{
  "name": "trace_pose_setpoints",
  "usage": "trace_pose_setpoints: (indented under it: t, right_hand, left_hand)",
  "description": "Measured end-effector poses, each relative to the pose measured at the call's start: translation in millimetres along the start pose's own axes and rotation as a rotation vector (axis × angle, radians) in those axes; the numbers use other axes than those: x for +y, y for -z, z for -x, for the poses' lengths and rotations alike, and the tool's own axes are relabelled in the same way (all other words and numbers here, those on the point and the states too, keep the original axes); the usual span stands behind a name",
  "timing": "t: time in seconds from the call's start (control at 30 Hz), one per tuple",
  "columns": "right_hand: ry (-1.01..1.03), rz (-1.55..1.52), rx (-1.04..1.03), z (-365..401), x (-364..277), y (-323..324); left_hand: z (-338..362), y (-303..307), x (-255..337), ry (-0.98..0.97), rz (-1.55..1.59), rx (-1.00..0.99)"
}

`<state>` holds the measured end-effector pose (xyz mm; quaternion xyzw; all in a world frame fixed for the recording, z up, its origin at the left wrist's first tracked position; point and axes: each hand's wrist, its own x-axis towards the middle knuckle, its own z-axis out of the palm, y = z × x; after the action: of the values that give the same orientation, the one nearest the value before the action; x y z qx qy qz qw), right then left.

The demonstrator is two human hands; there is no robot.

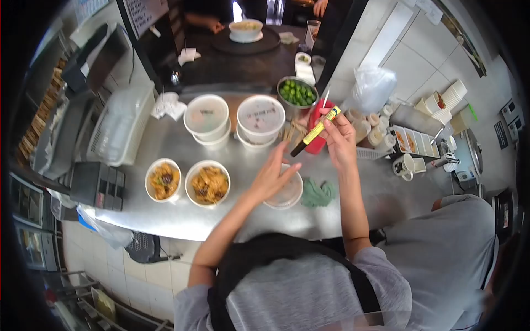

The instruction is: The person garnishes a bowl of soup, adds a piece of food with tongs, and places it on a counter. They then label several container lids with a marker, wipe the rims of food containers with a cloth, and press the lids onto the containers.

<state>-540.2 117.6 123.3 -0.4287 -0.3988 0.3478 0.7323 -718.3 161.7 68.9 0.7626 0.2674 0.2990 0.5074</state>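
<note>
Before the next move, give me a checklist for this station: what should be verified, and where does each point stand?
1. Right hand holding the yellow marker: ok.
2. Left hand free: ok, fingers spread, gripping nothing.
3. Marker's black end uncapped for writing: cannot tell.
4. Upper left tub and upper right tub lidded: ok.
5. Left food bowl and right food bowl covered: not ok, both open.
6. Green cloth apart from both food bowls: ok.
</note>
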Motion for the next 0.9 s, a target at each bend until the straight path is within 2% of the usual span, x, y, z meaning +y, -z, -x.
trace_pose_setpoints:
  t: [0.03, 0.13, 0.23, 0.27, 0.37, 0.4, 0.5, 0.53, 0.6, 0.63, 0.67, 0.7, 0.73, 0.8, 0.83, 0.87, 0.9]
  right_hand:
    - [0.022, -0.061, -0.021, 11.7, -4.2, -12.4]
    - [0.0, -0.471, -0.041, 30.7, -16.7, -40.1]
    - [-0.02, -0.589, -0.349, 32.0, -12.0, -45.6]
    - [-0.077, -0.56, -0.29, 35.7, -15.8, -54.1]
    - [-0.066, -0.531, -0.395, 38.5, -19.3, -71.2]
    - [-0.084, -0.567, -0.414, 37.9, -25.3, -74.7]
    - [-0.275, -0.674, -0.41, 36.3, -26.8, -74.1]
    - [-0.294, -0.593, -0.359, 40.1, -29.1, -76.9]
    - [-0.286, -0.68, -0.011, 39.9, -46.8, -82.3]
    - [-0.192, -0.753, -0.006, 33.1, -52.0, -61.2]
    - [-0.098, -0.829, -0.007, 26.2, -57.1, -40.1]
    - [0.094, -0.934, -0.18, 13.4, -58.6, -3.3]
    - [0.061, -0.826, -0.018, 15.7, -55.8, -10.9]
    - [-0.013, -0.599, 0.299, 24.1, -46.8, -34.7]
    - [-0.148, -0.384, 0.046, 29.6, -14.7, -16.4]
    - [-0.22, -0.262, -0.096, 34.6, 25.5, -5.1]
    - [-0.338, -0.259, -0.1, 44.4, 56.8, -5.6]
  left_hand:
    - [-0.8, 3.2, 6.4, 0.144, 0.131, -0.192]
    - [-0.6, 3.8, 4.7, 0.074, 0.253, -0.383]
    - [9.0, 18.6, 34.5, 0.013, 0.331, -0.405]
    - [10.8, 26.0, 45.0, -0.011, 0.342, -0.422]
    - [16.0, 35.9, 50.6, -0.055, 0.393, -0.38]
    - [18.3, 38.2, 52.7, -0.117, 0.29, -0.353]
    - [38.0, 25.5, 56.3, -0.299, -0.214, -0.057]
    - [42.9, 28.8, 63.9, -0.283, -0.289, -0.025]
    - [53.0, 27.6, 60.0, -0.345, -0.444, 0.093]
    - [60.0, 26.9, 56.1, -0.374, -0.521, 0.15]
    - [71.1, 30.6, 45.8, -0.318, -0.485, 0.191]
    - [81.0, 33.9, 30.4, -0.18, -0.491, 0.151]
    - [88.0, 35.8, 10.7, -0.04, -0.495, 0.107]
    - [93.9, 32.6, -48.4, 0.317, -0.088, 0.079]
    - [95.7, 26.1, -73.0, 0.492, 0.114, 0.06]
    - [96.7, 17.5, -90.5, 0.53, 0.267, 0.071]
    - [99.1, 8.9, -105.1, 0.567, 0.421, 0.084]
